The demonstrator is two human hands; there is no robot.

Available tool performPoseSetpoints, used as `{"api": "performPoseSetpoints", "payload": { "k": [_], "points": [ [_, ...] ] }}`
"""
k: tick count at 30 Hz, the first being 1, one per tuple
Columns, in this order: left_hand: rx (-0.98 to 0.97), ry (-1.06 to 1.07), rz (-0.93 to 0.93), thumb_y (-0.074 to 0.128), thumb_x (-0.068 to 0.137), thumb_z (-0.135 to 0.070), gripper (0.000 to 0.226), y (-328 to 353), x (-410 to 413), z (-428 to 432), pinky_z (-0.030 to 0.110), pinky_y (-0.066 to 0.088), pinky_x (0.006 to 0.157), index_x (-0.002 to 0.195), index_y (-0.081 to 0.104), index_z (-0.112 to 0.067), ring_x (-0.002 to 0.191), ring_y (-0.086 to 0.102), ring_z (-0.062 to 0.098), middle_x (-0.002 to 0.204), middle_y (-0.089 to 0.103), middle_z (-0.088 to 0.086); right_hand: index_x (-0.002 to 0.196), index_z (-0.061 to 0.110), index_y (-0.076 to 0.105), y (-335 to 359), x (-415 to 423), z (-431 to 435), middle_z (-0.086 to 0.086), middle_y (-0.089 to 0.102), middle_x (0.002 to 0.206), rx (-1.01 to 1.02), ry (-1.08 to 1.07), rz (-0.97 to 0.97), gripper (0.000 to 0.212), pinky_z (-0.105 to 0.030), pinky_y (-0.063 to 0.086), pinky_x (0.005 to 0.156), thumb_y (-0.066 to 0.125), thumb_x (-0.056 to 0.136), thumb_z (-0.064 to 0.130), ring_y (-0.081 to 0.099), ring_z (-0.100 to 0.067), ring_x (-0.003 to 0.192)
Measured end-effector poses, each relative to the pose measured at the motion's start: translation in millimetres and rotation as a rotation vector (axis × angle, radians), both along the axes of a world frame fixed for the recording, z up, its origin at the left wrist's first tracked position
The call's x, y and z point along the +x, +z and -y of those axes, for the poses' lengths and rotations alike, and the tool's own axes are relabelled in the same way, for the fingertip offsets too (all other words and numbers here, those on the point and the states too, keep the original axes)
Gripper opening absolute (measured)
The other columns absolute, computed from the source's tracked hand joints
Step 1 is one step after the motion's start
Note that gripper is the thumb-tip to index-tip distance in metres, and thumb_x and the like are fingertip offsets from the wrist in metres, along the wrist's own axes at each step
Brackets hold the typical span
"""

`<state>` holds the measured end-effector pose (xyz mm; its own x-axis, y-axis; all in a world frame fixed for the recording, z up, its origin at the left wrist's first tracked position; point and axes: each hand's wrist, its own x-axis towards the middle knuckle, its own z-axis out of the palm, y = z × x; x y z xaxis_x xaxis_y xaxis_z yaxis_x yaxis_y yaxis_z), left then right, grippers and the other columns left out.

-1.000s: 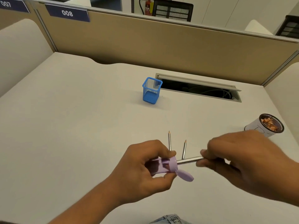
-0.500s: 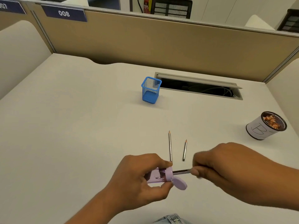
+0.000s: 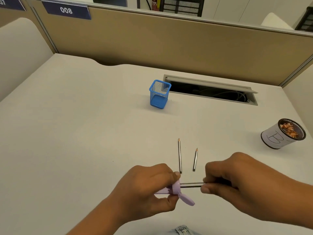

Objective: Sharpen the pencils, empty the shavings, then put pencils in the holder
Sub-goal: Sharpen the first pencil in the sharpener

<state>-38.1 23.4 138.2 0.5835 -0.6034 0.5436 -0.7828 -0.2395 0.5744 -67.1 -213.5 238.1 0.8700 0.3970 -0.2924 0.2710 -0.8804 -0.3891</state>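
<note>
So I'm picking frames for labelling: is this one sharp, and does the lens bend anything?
Head view: the two loose pencils and blue mesh holder are crisp; the right hand and the pencil it holds in the purple sharpener show slight motion smear. Head view: wide-angle curvature bows the partition and desk edges. Lighting is soft and even, without glare.

You've got "008" in white on a dark blue nameplate (image 3: 66, 11), fixed to the top of the tan partition (image 3: 169, 44), upper left of frame. Far upper-left corner: 2nd blue plate (image 3: 10, 4), cut off by the frame edge, only "07" showing. Right side of frame, white paper wrap on the mesh cup (image 3: 282, 134) has a hand-drawn "B" in black pen. Purple sharpener (image 3: 171, 189), lower centre, has dark print but it's too blurred to read.
</note>
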Motion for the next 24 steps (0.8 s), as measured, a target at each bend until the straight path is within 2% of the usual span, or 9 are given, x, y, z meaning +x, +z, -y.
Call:
{"api": "performPoseSetpoints", "payload": {
  "k": [3,6,10,13,15,19,24],
  "points": [
    [0.021,-0.032,0.072,0.071,0.084,-0.018,0.013,-6,3,-1,0.029,0.049,0.045,0.094,0.064,-0.021,0.069,0.065,0.012,0.081,0.070,-0.009,0.087,0.034,0.067,-4,6,0,0.017,0.065,0.062,0.114,-0.105,-0.296,0.024,-0.013,0.040,0.049,0.054,0.091,0.055,0.050,-0.004,0.048],
    [0.020,-0.033,-0.004,0.072,0.082,-0.017,0.014,-7,6,-2,0.029,0.050,0.047,0.091,0.064,-0.024,0.073,0.066,0.007,0.081,0.069,-0.011,0.085,0.036,0.067,-4,11,0,0.015,0.065,0.059,0.129,-0.135,-0.417,0.027,-0.011,0.039,0.049,0.049,0.096,0.052,0.048,-0.003,0.046],
    [-0.064,0.010,-0.231,0.080,0.075,-0.014,0.019,-8,9,-7,0.025,0.058,0.062,0.087,0.066,-0.020,0.088,0.067,-0.007,0.084,0.068,-0.016,0.084,0.036,0.064,-3,16,5,0.016,0.064,0.058,0.084,-0.125,-0.401,0.032,-0.013,0.040,0.051,0.041,0.097,0.054,0.048,-0.004,0.047],
    [-0.149,0.099,-0.331,0.078,0.074,-0.018,0.019,-8,14,-7,0.014,0.046,0.053,0.087,0.065,-0.021,0.068,0.060,-0.004,0.081,0.062,-0.023,0.084,0.037,0.064,-5,21,9,0.016,0.064,0.059,0.121,-0.161,-0.396,0.030,-0.015,0.042,0.052,0.041,0.097,0.052,0.049,-0.004,0.048],
    [-0.187,0.145,-0.365,0.076,0.074,-0.020,0.015,-8,16,-7,0.007,0.039,0.054,0.085,0.067,-0.018,0.059,0.052,-0.002,0.080,0.061,-0.027,0.083,0.037,0.065,-8,23,11,0.014,0.065,0.059,0.178,-0.205,-0.399,0.029,-0.016,0.040,0.050,0.043,0.097,0.050,0.046,-0.005,0.047],
    [-0.196,0.216,-0.418,0.078,0.074,-0.030,0.019,-10,19,-5,0.012,0.044,0.050,0.091,0.068,-0.027,0.058,0.056,0.005,0.081,0.065,-0.029,0.081,0.036,0.067,-14,25,14,0.010,0.066,0.059,0.313,-0.296,-0.385,0.030,-0.016,0.037,0.047,0.044,0.095,0.049,0.043,-0.007,0.047],
    [-0.250,0.289,-0.567,0.075,0.078,-0.039,0.018,-15,17,4,0.015,0.047,0.052,0.094,0.073,-0.032,0.056,0.057,0.007,0.076,0.070,-0.017,0.081,0.031,0.073,-38,29,12,0.006,0.072,0.071,0.473,-0.456,-0.300,0.026,-0.020,0.045,0.051,0.054,0.093,0.044,0.059,-0.007,0.054]
  ]
}}
